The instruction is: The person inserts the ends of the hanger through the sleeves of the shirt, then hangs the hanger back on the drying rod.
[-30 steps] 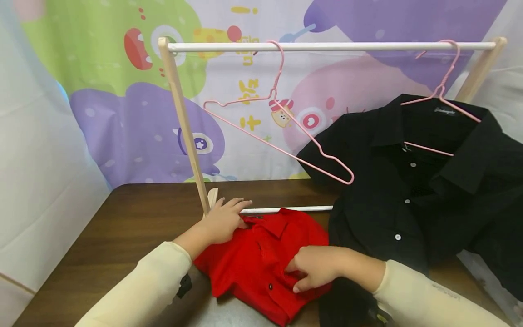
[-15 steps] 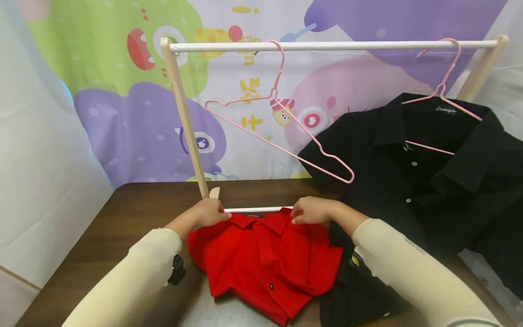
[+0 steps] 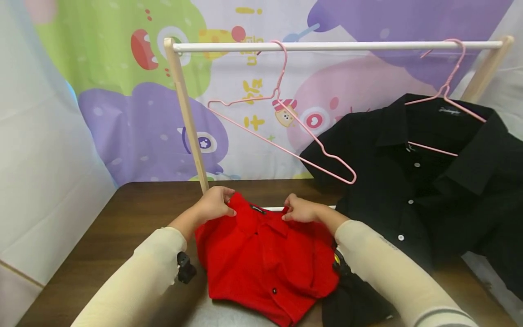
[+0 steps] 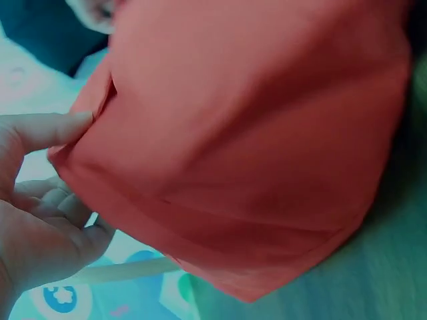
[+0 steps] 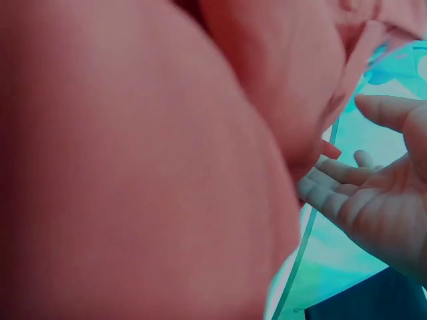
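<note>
A small red shirt (image 3: pixel 265 254) with a dark label at its collar lies front up on the table, its collar end raised. My left hand (image 3: pixel 213 203) pinches its left collar and shoulder cloth; in the left wrist view the left hand (image 4: pixel 50 207) has its thumb on the red cloth (image 4: pixel 253 147) and its fingers behind. At the collar's other side is my right hand (image 3: pixel 302 210). In the right wrist view the right hand (image 5: pixel 380 180) has its thumb off the cloth (image 5: pixel 147 173), with fingers extended at its edge.
A rack with a white top bar (image 3: pixel 327 46) stands behind the shirt. A bare pink hanger (image 3: pixel 261 135) hangs on its left part. On the right, a black shirt (image 3: pixel 367 150) hangs on another pink hanger (image 3: pixel 449 86). A patterned cloth (image 3: pixel 139 136) forms the backdrop.
Both hands have come to the red shirt's collar, the right one from the shirt's front. The collar has risen, its left side most, and the shirt is spread straighter.
</note>
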Tool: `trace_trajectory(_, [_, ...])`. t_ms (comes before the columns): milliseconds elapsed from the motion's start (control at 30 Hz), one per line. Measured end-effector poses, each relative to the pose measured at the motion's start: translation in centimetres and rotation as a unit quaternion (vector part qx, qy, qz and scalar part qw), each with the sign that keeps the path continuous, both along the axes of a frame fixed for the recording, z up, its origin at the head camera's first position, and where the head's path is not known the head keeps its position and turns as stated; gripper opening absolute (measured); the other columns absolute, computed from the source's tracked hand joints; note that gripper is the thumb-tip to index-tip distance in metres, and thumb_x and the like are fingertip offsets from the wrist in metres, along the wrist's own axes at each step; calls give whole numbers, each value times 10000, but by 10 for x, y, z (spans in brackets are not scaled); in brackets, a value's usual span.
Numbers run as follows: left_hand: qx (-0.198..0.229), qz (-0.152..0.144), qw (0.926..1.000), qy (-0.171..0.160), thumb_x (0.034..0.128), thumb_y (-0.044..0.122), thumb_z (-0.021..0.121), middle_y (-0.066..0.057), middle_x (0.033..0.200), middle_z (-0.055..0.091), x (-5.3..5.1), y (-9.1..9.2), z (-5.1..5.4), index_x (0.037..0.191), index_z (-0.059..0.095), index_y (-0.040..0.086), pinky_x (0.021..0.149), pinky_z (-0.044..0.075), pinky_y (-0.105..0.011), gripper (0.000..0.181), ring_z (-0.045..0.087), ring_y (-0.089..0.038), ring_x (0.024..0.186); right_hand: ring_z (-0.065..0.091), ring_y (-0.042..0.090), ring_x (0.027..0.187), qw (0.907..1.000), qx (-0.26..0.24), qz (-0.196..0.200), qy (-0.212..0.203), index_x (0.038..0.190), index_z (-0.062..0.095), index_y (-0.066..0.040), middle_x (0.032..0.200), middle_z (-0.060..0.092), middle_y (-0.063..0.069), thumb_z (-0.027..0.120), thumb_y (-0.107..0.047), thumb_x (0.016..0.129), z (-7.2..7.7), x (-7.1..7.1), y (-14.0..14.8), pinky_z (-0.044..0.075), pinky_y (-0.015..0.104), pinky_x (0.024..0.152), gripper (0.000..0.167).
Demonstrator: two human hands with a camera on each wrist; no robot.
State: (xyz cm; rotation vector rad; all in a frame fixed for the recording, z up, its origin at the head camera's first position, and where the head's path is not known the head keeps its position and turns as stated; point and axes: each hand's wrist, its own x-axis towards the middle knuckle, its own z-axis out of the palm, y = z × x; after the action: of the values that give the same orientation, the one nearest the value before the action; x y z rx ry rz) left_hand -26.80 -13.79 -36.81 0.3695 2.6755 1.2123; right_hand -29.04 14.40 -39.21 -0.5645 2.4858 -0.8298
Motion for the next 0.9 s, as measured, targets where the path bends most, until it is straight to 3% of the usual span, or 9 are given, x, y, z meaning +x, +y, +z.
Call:
trace_trajectory(133, [483,-403,9980,-23,778,-71,739,-86,906,678,6,-2,16,1238,618,-65,807,525,-332,476,596,-192,829,531,246,960,9987,-391,-147,-302,1279,350,81,1024,569,153,650,-148,890,1,3,4,435,352,882,543])
trace_trajectory(233, [451,-725,9962,148,789,-49,744,-63,870,702,11,-4,27,1125,687,-25,782,531,-324,342,629,-181,792,552,259,1015,9972,-611,-154,-413,1365,345,85,1106,595,166,667,-175,870,4,2,8,453,391,942,644])
trace_trajectory(300, [433,-808,9955,259,784,-46,748,-58,853,690,13,-6,32,1070,703,-7,775,524,-324,292,625,-185,782,558,253,984,9958,-824,-110,-372,1376,377,98,1079,605,155,685,-178,856,6,1,10,470,383,916,664])
trace_trajectory(533, [660,-815,9933,491,765,-40,761,-69,834,674,16,-17,43,988,715,11,751,509,-343,233,604,-220,784,526,190,763,9820,-1873,-224,74,1025,590,34,822,591,51,726,-128,846,19,3,22,434,280,677,277])
trace_trajectory(667, [733,-762,9931,506,771,-19,773,-72,847,688,18,-27,49,969,712,5,762,520,-332,209,623,-218,786,535,192,730,9741,-2092,-391,762,979,605,13,811,609,55,722,-81,855,42,23,24,451,274,630,195])
trace_trajectory(767, [654,-698,9938,562,788,15,780,-74,856,688,19,-34,58,952,707,12,762,528,-326,179,627,-223,791,530,174,708,9689,-1755,-306,1716,1006,624,-12,806,617,32,730,-79,856,61,45,21,469,284,621,195])
trace_trajectory(833, [572,-679,9939,652,804,40,777,-75,855,686,21,-38,66,957,708,22,747,528,-320,169,624,-227,791,515,160,685,9582,-1470,-195,2447,1018,631,-31,784,610,10,738,-76,851,73,58,18,468,293,621,203])
trace_trajectory(900, [510,-663,9930,837,813,55,778,-75,842,677,23,-40,76,957,706,27,707,523,-303,164,608,-224,776,510,152,669,9398,-1237,-77,3186,1022,630,-45,779,601,-4,749,-69,840,88,69,16,474,296,611,219])
